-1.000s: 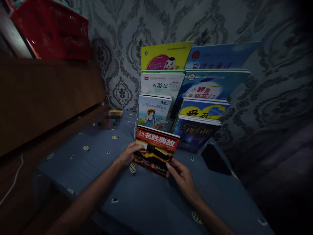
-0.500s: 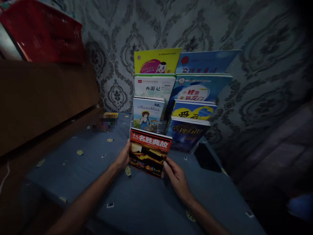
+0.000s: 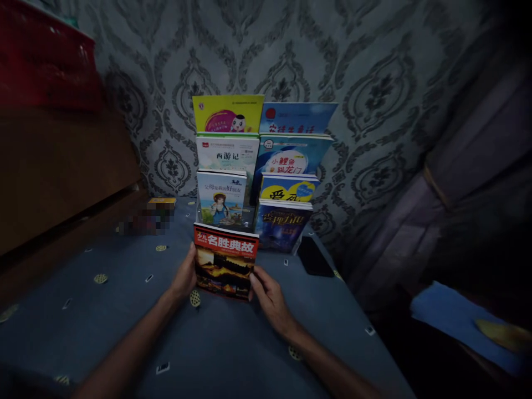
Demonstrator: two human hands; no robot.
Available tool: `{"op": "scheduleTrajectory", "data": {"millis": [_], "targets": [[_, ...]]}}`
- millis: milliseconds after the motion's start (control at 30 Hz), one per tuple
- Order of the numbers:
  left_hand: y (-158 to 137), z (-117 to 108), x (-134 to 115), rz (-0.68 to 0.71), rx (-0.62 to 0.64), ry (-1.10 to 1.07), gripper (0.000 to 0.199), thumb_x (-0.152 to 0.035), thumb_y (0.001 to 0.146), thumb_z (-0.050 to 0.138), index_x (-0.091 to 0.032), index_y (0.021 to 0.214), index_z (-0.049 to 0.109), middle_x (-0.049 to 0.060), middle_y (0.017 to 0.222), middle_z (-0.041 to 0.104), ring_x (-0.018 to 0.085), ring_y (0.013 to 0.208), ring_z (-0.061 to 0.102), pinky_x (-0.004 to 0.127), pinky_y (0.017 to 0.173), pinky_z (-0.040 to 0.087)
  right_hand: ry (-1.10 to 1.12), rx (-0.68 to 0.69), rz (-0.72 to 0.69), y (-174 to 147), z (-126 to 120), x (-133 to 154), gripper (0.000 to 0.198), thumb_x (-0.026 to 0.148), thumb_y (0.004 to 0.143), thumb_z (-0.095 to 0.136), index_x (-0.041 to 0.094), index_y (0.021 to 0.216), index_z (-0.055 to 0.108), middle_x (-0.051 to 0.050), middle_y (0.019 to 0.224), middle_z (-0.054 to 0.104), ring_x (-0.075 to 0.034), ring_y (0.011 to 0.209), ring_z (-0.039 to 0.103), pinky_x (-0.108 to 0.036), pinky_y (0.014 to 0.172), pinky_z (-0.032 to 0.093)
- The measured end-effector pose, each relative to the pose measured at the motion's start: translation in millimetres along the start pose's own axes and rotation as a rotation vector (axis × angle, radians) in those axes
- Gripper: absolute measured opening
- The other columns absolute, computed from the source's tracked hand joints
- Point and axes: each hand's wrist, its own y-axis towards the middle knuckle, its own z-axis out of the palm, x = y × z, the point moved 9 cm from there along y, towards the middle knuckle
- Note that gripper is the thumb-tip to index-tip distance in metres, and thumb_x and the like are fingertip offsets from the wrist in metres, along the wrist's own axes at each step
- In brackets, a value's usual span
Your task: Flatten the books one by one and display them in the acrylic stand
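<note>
Between my two hands is a book (image 3: 224, 263) with a red-and-black cover, standing nearly upright. My left hand (image 3: 185, 271) grips its left edge, with most of the fingers hidden behind it. On the right edge, my right hand (image 3: 268, 293) is closed on the same book, thumb on the front side. It sits at the front left of a tiered display of books. Behind it rise a light-blue book (image 3: 220, 199), a white-topped book (image 3: 226, 152) and a yellow book (image 3: 228, 113). To the right, a dark blue book (image 3: 282, 224) fronts several other blue ones.
A blue patterned cloth (image 3: 216, 354) covers the surface. A black flat object (image 3: 315, 256) lies right of the display. Left of it is a blurred-out item (image 3: 152, 219). A red bag-like thing (image 3: 45, 55) rests on a brown wooden piece (image 3: 62, 166). Patterned wallpaper (image 3: 282, 61) stands behind.
The whole scene has shifted left in view as the camera turned right, showing more of the curtain-like cloth. Both hands still hold the red-and-black book at the display's front left.
</note>
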Motion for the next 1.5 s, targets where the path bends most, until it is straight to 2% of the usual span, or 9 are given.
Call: {"op": "scheduleTrajectory", "data": {"millis": [267,433,833,1067,1300,1400,1500], "targets": [[1.1,0.2,2.8,-0.019,-0.002,0.017,0.059,-0.062,0.080,0.072,-0.020,0.121,0.071,0.006,0.130,0.071,0.030,0.140,0.049,0.048,0.124,0.030,0.014,-0.005,0.000,-1.6,0.4,-1.7,0.040,0.050,0.101,0.044,0.019,0.106,0.068,0.001,0.071,0.058,-0.014,0.058,0.055,-0.025,0.059,0.048],[-1.8,1.1,-2.2,0.001,-0.016,0.066,0.062,-0.065,0.072,0.077,-0.021,0.117,0.073,0.005,0.128,0.072,0.031,0.140,0.049,0.048,0.124,0.030,0.026,0.003,0.006,-2.3,1.2,-2.3,0.039,0.049,0.102,0.043,0.019,0.107,0.067,0.001,0.071,0.057,-0.014,0.059,0.055,-0.025,0.058,0.047],[-1.7,15.6,-10.6,0.061,-0.019,0.061,0.059,-0.063,0.076,0.074,-0.023,0.119,0.072,0.004,0.127,0.072,0.029,0.141,0.048,0.046,0.125,0.028,0.000,-0.016,-0.027,4.3,-0.9,1.2,0.040,0.049,0.102,0.042,0.019,0.110,0.067,0.000,0.075,0.060,-0.014,0.060,0.055,-0.026,0.058,0.047],[3.1,20.8,-20.3,0.092,-0.019,0.044,0.061,-0.060,0.079,0.073,-0.021,0.126,0.069,0.005,0.129,0.071,0.029,0.141,0.049,0.046,0.124,0.030,-0.052,-0.029,-0.052,13.3,-0.6,13.1,0.040,0.048,0.102,0.041,0.019,0.111,0.067,-0.001,0.077,0.063,-0.015,0.061,0.056,-0.026,0.059,0.049],[23.0,31.1,-45.2,0.194,0.010,0.074,0.056,-0.061,0.085,0.067,-0.023,0.125,0.069,0.003,0.125,0.073,0.028,0.137,0.053,0.045,0.121,0.037,-0.110,-0.108,-0.136,41.7,-4.2,25.1,0.038,0.045,0.102,0.042,0.021,0.113,0.069,-0.001,0.070,0.063,-0.017,0.059,0.058,-0.027,0.058,0.049],[38.3,43.6,-74.6,0.336,0.010,0.143,0.056,-0.065,0.085,0.064,-0.022,0.121,0.071,0.003,0.120,0.075,0.029,0.133,0.057,0.044,0.116,0.043,-0.152,-0.162,-0.189,64.3,-10.3,41.6,0.036,0.042,0.101,0.043,0.020,0.112,0.070,-0.004,0.079,0.069,-0.020,0.070,0.064,-0.028,0.065,0.052],[53.7,66.6,-111.5,0.487,0.043,0.236,0.060,-0.071,0.084,0.060,-0.021,0.117,0.072,0.003,0.116,0.076,0.028,0.130,0.060,0.042,0.111,0.049,-0.181,-0.227,-0.280,90.8,-20.1,66.9,0.034,0.039,0.100,0.044,0.020,0.113,0.070,-0.006,0.089,0.072,-0.023,0.088,0.067,-0.032,0.077,0.053]]}}
